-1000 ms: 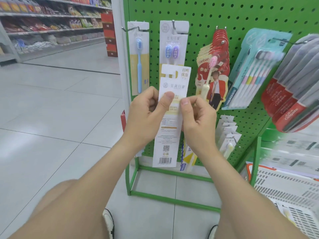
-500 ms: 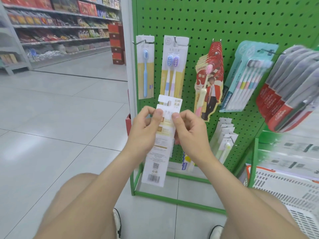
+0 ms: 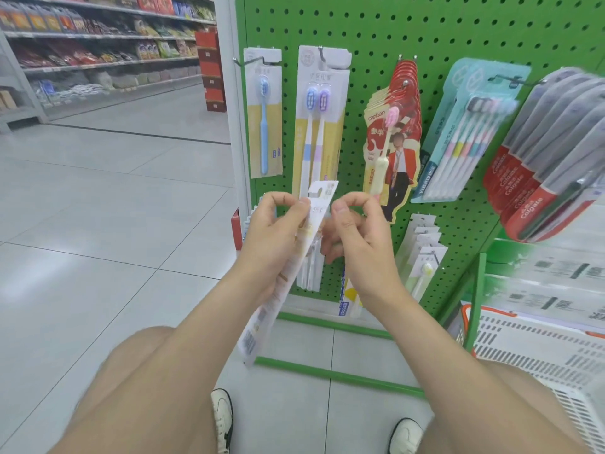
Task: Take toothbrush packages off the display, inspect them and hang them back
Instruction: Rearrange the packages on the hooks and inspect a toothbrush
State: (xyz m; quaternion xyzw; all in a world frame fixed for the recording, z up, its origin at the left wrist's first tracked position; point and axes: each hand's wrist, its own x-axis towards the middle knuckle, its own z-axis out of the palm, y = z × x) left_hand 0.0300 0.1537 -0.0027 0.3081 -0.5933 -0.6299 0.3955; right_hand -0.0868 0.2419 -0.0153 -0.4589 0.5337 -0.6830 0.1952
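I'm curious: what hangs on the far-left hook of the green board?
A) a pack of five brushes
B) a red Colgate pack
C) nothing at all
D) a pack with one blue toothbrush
D: on the green pegboard, the leftmost hook carries a pack with a single blue toothbrush in it.

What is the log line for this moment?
inspecting | left hand holds tilted package | right hand at its top, grip unclear
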